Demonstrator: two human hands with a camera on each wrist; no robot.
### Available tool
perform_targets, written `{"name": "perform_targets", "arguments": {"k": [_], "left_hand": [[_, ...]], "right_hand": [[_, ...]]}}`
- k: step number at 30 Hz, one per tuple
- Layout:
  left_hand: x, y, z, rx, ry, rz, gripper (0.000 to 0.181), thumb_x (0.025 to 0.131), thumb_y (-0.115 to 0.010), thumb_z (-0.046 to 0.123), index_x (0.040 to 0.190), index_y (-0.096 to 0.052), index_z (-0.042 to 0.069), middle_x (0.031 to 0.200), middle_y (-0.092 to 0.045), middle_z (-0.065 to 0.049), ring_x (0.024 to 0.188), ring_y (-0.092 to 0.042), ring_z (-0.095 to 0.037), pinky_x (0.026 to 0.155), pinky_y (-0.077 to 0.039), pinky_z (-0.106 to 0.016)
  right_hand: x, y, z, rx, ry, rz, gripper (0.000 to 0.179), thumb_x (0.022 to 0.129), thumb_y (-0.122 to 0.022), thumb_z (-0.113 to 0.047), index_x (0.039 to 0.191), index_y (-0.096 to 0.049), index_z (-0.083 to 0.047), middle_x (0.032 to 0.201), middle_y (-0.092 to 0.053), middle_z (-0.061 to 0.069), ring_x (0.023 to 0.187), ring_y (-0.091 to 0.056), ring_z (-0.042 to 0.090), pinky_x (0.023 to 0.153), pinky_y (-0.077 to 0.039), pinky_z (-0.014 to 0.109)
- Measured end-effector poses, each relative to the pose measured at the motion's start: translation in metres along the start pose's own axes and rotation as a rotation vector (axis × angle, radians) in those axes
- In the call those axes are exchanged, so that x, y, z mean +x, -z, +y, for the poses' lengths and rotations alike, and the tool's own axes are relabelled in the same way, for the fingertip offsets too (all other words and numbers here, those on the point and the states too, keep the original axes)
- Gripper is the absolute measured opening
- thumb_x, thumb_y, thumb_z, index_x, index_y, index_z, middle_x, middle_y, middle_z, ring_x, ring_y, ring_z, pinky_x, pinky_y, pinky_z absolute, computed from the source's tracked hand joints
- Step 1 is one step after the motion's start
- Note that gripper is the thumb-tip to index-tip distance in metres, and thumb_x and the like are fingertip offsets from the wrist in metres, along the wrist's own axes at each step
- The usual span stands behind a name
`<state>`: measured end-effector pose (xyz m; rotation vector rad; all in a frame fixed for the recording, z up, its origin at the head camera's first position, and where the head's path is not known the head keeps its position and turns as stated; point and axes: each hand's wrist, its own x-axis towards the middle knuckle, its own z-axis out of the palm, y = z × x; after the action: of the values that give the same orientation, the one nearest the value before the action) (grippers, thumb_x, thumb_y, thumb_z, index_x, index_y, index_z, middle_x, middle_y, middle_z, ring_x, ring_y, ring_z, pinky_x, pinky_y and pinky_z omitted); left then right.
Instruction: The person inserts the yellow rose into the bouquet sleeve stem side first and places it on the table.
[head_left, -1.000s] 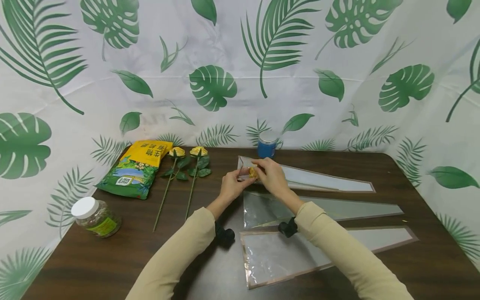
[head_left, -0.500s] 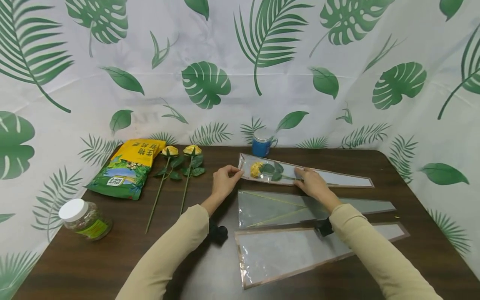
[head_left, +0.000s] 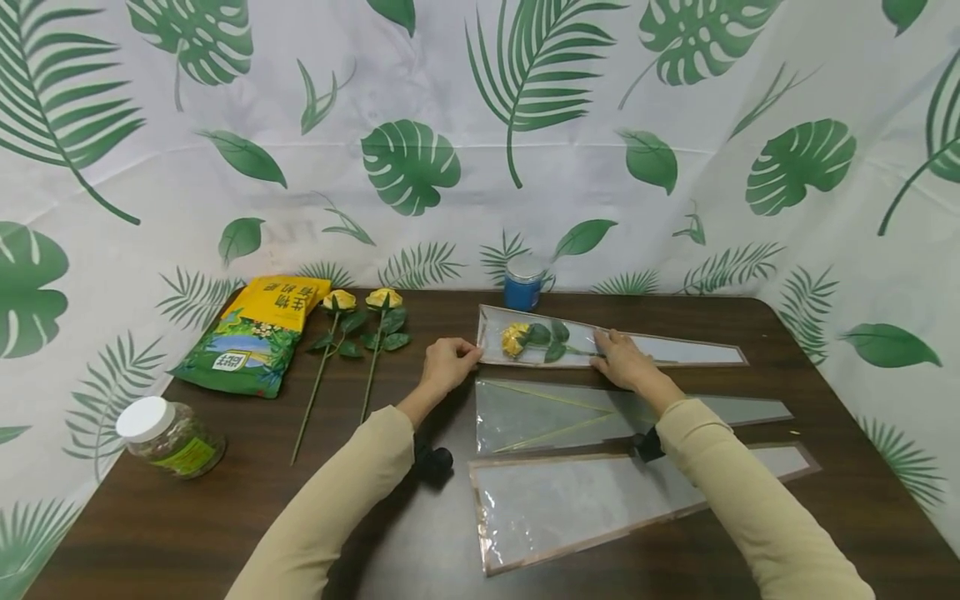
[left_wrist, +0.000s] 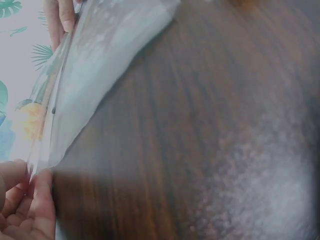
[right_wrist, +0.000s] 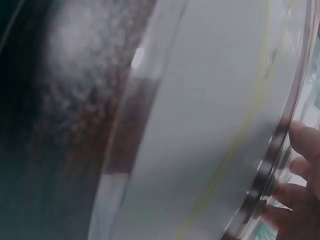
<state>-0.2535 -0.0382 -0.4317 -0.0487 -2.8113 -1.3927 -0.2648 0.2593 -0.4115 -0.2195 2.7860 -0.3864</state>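
A yellow rose [head_left: 514, 340] with green leaves lies inside a clear, tapered flower sleeve [head_left: 705, 352] at the back of the table. My left hand [head_left: 447, 363] pinches the near corner of the sleeve's wide end; its thumb and fingers meet on the film in the left wrist view. Farther right, my right hand [head_left: 628, 362] holds the sleeve across the rose's stem, thumb by the near edge and fingers over the top. The right wrist view shows these fingers [right_wrist: 285, 195] along the sleeve's edge. Most of the stem is under the right hand.
Two more flat sleeves lie nearer me, one with yellow lines [head_left: 540, 417] and one with a brown border [head_left: 562, 508]. Two yellow roses [head_left: 383, 300] lie to the left, beside a yellow-green bag [head_left: 262, 337] and a white-lidded jar [head_left: 176, 437]. A blue can [head_left: 522, 287] stands behind.
The hands were together at the rose head by the sleeve's mouth. My right hand then moved right along the sleeve, and the left to its corner. In the last half second little has changed.
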Motion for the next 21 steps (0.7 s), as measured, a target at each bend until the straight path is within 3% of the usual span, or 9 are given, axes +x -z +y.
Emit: {"name": "perform_targets", "arguments": {"k": [5, 10, 15, 18, 21], "left_hand": [[-0.001, 0.0, -0.001, -0.073, 0.049, -0.018, 0.018, 0.088, -0.067, 0.022, 0.089, -0.074, 0.006, 0.085, -0.072, -0.007, 0.076, -0.064, -0.018, 0.059, -0.048, -0.023], [-0.002, -0.001, -0.001, -0.126, 0.1, 0.011, 0.017, 0.084, -0.071, 0.023, 0.087, -0.074, 0.007, 0.096, -0.07, -0.008, 0.082, -0.058, -0.018, 0.062, -0.047, -0.024], [-0.004, -0.002, 0.0, -0.165, 0.1, 0.046, 0.016, 0.083, -0.072, 0.022, 0.087, -0.074, 0.007, 0.1, -0.07, -0.01, 0.095, -0.059, -0.025, 0.075, -0.051, -0.034], [-0.009, 0.004, 0.0, -0.188, 0.089, 0.044, 0.018, 0.084, -0.072, 0.022, 0.094, -0.074, 0.007, 0.103, -0.069, -0.009, 0.102, -0.059, -0.026, 0.082, -0.05, -0.037], [-0.02, 0.016, 0.0, -0.262, 0.096, -0.002, 0.024, 0.087, -0.068, 0.019, 0.105, -0.07, 0.004, 0.106, -0.069, -0.012, 0.102, -0.061, -0.026, 0.083, -0.052, -0.035]], "right_hand": [[-0.003, 0.002, -0.002, -0.003, -0.023, -0.03, 0.064, 0.101, -0.041, -0.03, 0.15, -0.01, -0.003, 0.152, -0.004, 0.03, 0.138, -0.003, 0.049, 0.099, -0.01, 0.076], [-0.004, 0.0, -0.002, -0.022, -0.03, -0.044, 0.063, 0.102, -0.039, -0.03, 0.149, -0.01, -0.002, 0.152, -0.003, 0.03, 0.138, -0.003, 0.05, 0.098, -0.013, 0.077], [-0.001, -0.002, 0.0, -0.001, -0.04, -0.027, 0.063, 0.102, -0.039, -0.029, 0.149, -0.009, -0.002, 0.152, -0.001, 0.031, 0.138, -0.002, 0.049, 0.099, -0.012, 0.077], [-0.006, -0.001, 0.0, 0.003, -0.013, 0.032, 0.065, 0.101, -0.043, -0.028, 0.149, -0.01, 0.001, 0.15, -0.004, 0.034, 0.137, -0.005, 0.051, 0.1, -0.013, 0.075], [-0.018, 0.003, -0.007, 0.005, 0.084, 0.153, 0.065, 0.099, -0.049, -0.024, 0.147, -0.017, 0.004, 0.148, -0.011, 0.037, 0.135, -0.012, 0.052, 0.102, -0.017, 0.072]]}}
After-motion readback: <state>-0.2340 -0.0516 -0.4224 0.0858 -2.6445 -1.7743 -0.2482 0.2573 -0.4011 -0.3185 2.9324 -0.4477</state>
